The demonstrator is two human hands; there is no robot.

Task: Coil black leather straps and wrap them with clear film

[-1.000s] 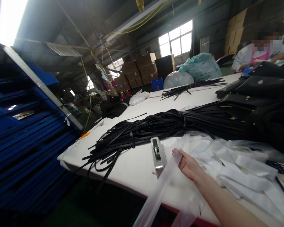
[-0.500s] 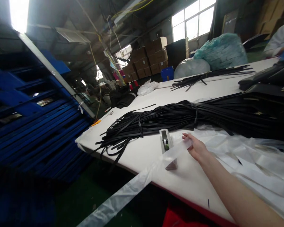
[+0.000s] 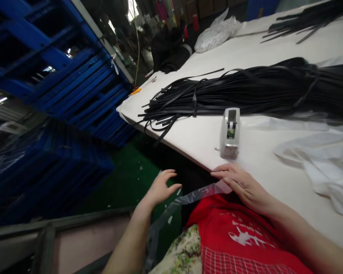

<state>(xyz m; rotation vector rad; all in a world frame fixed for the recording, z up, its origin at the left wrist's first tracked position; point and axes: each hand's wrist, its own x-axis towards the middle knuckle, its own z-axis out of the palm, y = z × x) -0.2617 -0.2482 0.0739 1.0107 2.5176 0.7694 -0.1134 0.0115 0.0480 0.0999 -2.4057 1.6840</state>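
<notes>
My right hand is closed on the end of a long, clear plastic sleeve, just at the front edge of the white table. From there the sleeve hangs slackly left and down, its lower part passing beside my left forearm. My left hand hovers over the floor left of it, fingers apart and holding nothing that I can see. A grey-white tape dispenser stands on the table beyond my right hand. Behind it lies a long bundle of black straps, tied round with bands.
The white table has a corner at the left. White plastic sheets lie at the right, a clear bag and more black straps farther back. Stacked blue pallets stand left, and a framed panel is at lower left.
My view has tilted down and left. My left hand has come into view. My right hand, still holding the sleeve, has moved from beside the tape dispenser to the table's front edge.
</notes>
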